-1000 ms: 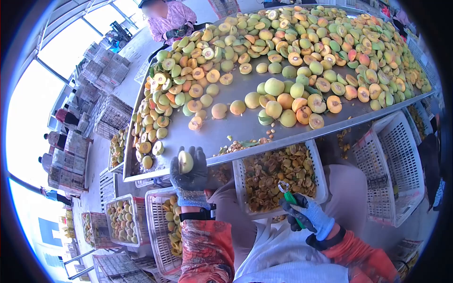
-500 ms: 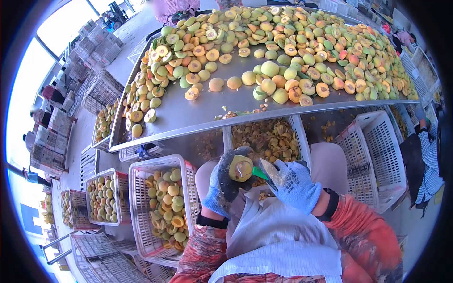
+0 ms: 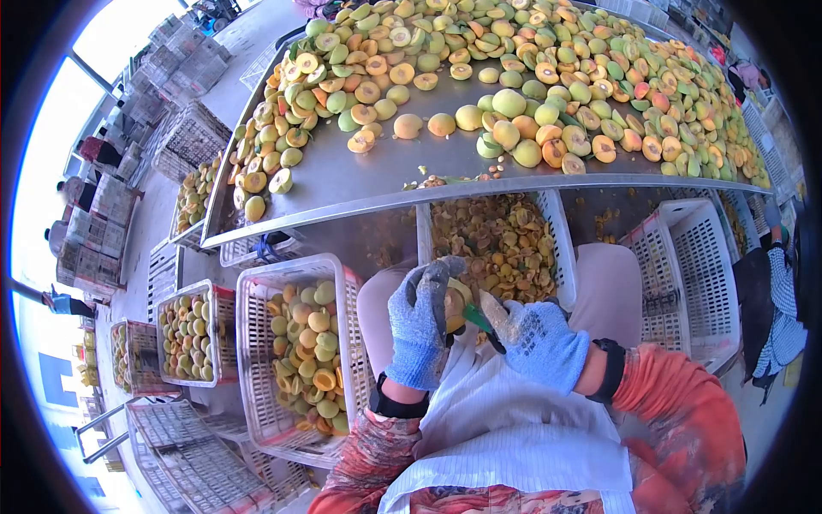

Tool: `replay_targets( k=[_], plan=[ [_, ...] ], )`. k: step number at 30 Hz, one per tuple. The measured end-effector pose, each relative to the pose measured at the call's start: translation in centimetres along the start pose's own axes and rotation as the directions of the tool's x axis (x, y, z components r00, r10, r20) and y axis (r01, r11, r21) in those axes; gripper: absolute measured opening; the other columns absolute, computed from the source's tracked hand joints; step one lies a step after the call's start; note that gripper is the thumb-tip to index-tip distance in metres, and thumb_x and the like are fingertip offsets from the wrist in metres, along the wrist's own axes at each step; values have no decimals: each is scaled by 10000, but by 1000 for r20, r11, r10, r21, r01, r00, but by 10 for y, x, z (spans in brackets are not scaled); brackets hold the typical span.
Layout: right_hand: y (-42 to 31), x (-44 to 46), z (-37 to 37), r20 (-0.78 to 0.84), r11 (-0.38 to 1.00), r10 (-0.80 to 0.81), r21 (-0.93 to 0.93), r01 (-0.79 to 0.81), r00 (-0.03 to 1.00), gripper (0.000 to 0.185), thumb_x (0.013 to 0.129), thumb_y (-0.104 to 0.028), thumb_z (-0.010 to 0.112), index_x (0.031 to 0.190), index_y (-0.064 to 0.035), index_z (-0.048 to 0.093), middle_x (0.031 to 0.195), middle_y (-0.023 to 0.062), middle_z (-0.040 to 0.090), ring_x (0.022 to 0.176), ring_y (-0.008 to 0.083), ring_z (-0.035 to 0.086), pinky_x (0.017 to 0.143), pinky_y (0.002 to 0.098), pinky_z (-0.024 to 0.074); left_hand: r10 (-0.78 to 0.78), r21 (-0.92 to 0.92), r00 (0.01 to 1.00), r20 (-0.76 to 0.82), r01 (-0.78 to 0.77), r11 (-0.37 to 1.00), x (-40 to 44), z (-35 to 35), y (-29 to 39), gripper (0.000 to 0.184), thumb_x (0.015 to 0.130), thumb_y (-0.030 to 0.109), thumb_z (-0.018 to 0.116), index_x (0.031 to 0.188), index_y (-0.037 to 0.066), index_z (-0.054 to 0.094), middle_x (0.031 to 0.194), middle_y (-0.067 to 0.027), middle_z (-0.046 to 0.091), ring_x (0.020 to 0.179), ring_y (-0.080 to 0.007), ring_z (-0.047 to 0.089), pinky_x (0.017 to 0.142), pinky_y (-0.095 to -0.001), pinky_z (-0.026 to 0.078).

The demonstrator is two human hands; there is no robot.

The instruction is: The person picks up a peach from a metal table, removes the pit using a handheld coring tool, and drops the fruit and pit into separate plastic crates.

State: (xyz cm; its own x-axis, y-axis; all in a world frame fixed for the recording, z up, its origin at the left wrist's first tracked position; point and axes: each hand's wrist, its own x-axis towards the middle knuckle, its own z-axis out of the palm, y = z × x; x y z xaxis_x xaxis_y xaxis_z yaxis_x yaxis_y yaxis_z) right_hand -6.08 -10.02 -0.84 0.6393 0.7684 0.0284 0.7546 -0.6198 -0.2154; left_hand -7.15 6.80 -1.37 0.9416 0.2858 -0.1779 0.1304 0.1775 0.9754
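Note:
My left hand (image 3: 418, 324), in a blue and dark grey work glove, is closed round a yellow-green peach half (image 3: 455, 310). My right hand (image 3: 538, 339), gloved alike, grips a small tool with a green handle (image 3: 476, 318). The tool meets the right side of the fruit; its working end is hidden, so its kind does not show. Both hands are close together above my lap, just in front of a white crate (image 3: 561, 236) of peach scraps and pits (image 3: 492, 244).
A metal table (image 3: 385, 167) piled with halved peaches (image 3: 574, 77) stands ahead. Left of my legs is a white crate (image 3: 250, 360) of peach halves, with another filled crate (image 3: 163, 343) beyond. Nested crates (image 3: 698, 274) stand at right, near a person's checked sleeve (image 3: 781, 300).
The peach half has turned in my left hand, its cut face tilting away from view. My left hand now stands more upright. The view has shifted slightly.

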Motion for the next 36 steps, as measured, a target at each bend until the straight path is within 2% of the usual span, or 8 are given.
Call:
replay_targets(
  k=[7, 9, 11, 16, 22, 25, 29, 36],
  plan=[
    [11, 13, -12, 142, 490, 168, 847, -207, 976, 422, 743, -191, 668, 1076, -11, 482, 744, 225, 557, 639, 336, 603, 583, 404, 492, -25, -150, 1000, 10, 26, 988, 4, 9, 5, 362, 899, 278, 472, 1101, -13, 550, 1067, -105, 582, 958, -175, 559, 816, -284, 461],
    [17, 13, -13, 9, 503, 219, 856, -121, 976, 375, 752, -169, 681, 1043, -21, 497, 750, 152, 577, 543, 243, 581, 476, 335, 472, -6, -267, 1000, 29, 13, 964, 11, 16, 11, 370, 896, 268, 471, 1122, -17, 538, 1045, -109, 582, 930, -178, 571, 769, -289, 490],
    [13, 15, -23, 260, -134, 441, 965, -223, 859, 338, 788, -174, 668, 1043, -24, 506, 761, 64, 576, 515, 115, 532, 407, 249, 426, 13, -388, 999, 43, 4, 922, 16, 19, 12, 379, 893, 258, 471, 1143, -21, 527, 1023, -112, 581, 901, -181, 584, 722, -293, 519],
    [16, 21, 1, 321, -242, 503, 944, -225, 803, 341, 783, -196, 687, 1040, -31, 535, 732, 11, 563, 538, 70, 504, 442, 219, 422, -52, -566, 983, 176, 144, 812, 17, 21, -13, 380, 837, 172, 485, 1169, -12, 486, 1139, -124, 536, 1033, -229, 546, 891, -329, 459],
    [36, 18, 23, -263, 628, 419, 775, -69, 869, 382, 757, -138, 686, 1080, -5, 532, 746, 71, 588, 644, 121, 549, 629, 278, 471, -39, -68, 934, 354, 67, 995, 16, 12, -15, 402, 851, 253, 519, 1149, -17, 502, 1107, -128, 553, 951, -220, 587, 734, -297, 531],
    [37, 15, 15, -160, 417, 472, 907, -59, 867, 376, 758, -139, 678, 1079, -6, 534, 785, 125, 611, 675, 178, 598, 638, 307, 479, -309, -294, 880, 360, 421, 858, 17, 11, -15, 425, 886, 355, 499, 1121, 3, 537, 987, -108, 588, 790, -187, 619, 561, -297, 546],
    [26, 12, 10, 10, 267, 528, 947, -177, 849, 359, 757, -157, 678, 1057, -14, 542, 810, 161, 616, 716, 268, 624, 658, 336, 482, -226, -296, 940, 256, 299, 907, 15, 25, -13, 376, 890, 319, 516, 1103, 10, 542, 979, -101, 585, 824, -164, 604, 612, -281, 532],
    [23, 26, 30, -362, 701, 518, 698, -143, 775, 356, 728, -200, 692, 1021, -60, 546, 759, 150, 612, 680, 308, 624, 589, 378, 486, 64, -123, 997, -32, -68, 990, 20, 48, -37, 204, 914, 175, 472, 1058, 36, 513, 970, -38, 551, 851, -113, 536, 752, -242, 446]
  ],
)
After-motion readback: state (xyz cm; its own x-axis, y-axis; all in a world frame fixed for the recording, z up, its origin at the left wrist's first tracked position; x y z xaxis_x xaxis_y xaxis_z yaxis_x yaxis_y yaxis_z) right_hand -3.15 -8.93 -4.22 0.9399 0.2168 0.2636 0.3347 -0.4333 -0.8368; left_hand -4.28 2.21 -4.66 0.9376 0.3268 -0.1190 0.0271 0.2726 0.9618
